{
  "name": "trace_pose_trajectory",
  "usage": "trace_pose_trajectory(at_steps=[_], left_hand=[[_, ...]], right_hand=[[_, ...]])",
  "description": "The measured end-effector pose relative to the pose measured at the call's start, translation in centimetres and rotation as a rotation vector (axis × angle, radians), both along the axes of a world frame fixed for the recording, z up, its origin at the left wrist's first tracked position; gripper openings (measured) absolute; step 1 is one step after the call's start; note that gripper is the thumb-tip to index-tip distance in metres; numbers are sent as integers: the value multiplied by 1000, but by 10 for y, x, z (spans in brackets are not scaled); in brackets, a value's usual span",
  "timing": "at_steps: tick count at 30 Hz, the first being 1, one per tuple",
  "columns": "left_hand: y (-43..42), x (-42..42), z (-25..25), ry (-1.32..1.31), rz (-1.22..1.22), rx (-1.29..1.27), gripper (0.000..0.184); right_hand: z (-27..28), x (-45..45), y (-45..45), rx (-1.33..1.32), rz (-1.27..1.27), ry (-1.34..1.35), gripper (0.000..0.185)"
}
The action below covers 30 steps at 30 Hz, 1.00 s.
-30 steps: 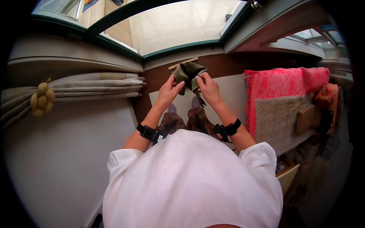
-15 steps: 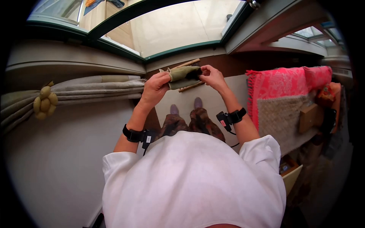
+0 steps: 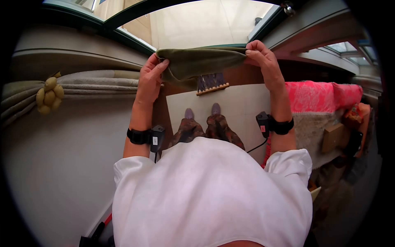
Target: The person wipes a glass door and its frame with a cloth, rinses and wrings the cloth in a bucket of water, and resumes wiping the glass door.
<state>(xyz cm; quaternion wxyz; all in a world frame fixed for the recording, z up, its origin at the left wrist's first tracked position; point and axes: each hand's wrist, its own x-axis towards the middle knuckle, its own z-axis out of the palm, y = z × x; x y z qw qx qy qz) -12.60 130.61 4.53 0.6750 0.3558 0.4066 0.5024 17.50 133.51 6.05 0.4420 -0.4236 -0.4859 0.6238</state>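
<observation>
An olive-green cloth (image 3: 201,61) is stretched out between my two hands in front of the window. My left hand (image 3: 151,76) pinches its left end between thumb and fingers. At the other end, my right hand (image 3: 263,61) grips a corner of the fabric. The cloth's lower edge sags on the left side. Below and behind it stands a small folding rack with a wooden bar (image 3: 212,89) and dark grey straps; the cloth hides its far part.
A green-framed window (image 3: 197,24) lies ahead. Gathered curtains (image 3: 103,84) with a beaded tieback (image 3: 50,95) hang at left. At right, a pink fringed cloth (image 3: 310,96) and a beige woven cover (image 3: 306,127) drape a surface holding a wooden box (image 3: 334,138).
My hands have moved apart, the right one going right and up. The bunched cloth between them is now spread wide and held higher.
</observation>
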Motion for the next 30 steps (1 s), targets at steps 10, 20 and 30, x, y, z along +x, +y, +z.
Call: trace_pose_trajectory(at_steps=[10, 20, 30], left_hand=[[-15, 2, -106, 4, -98, -385, 53], [-30, 8, -137, 97, -128, -577, 84], [-30, 21, -132, 67, -135, -352, 50]], right_hand=[[-130, -20, -46, -628, 124, 302, 42], [-133, 10, -64, -356, -94, -148, 57], [-99, 8, -70, 199, 95, -913, 21]])
